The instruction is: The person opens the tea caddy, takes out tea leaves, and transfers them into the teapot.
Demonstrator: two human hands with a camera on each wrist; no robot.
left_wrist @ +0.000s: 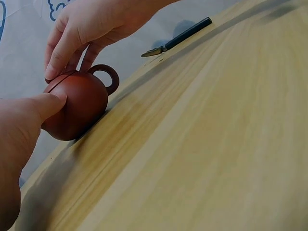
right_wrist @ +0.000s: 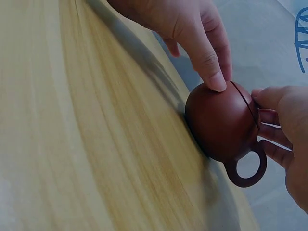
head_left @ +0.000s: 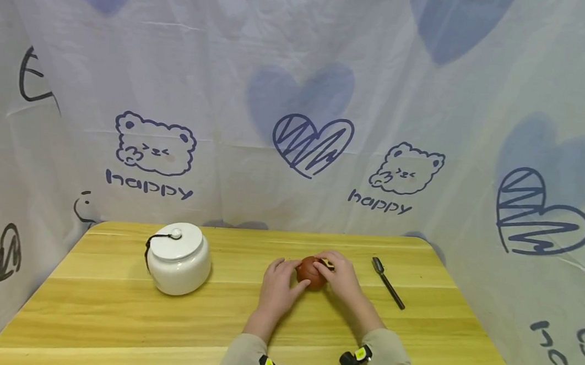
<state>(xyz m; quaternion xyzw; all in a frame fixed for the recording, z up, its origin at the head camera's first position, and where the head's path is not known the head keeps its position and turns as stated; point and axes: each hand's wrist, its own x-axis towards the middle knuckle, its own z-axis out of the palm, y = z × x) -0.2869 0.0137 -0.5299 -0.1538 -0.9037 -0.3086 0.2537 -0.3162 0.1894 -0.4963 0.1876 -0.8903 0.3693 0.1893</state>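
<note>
A small reddish-brown clay teapot [head_left: 312, 281] sits on the wooden table between both hands. My left hand [head_left: 279, 287] holds the round body from the left, its thumb pressed to the near side in the left wrist view. From the right, my right hand [head_left: 343, 278] pinches the lid [right_wrist: 246, 100] at its top; the knob is hidden behind the fingers. A thin dark seam shows between lid and body, with the lid seated on the pot. The looped handle [right_wrist: 246, 177] points toward the right-hand side and is untouched by the left hand.
A white lidded jar [head_left: 179, 267] with a black cord on its knob stands at the table's left. Right of the hands lies a dark-handled scoop-like tool [head_left: 388, 285]. Printed white cloth [head_left: 228, 91] hangs behind the table [head_left: 165, 330] and along both sides.
</note>
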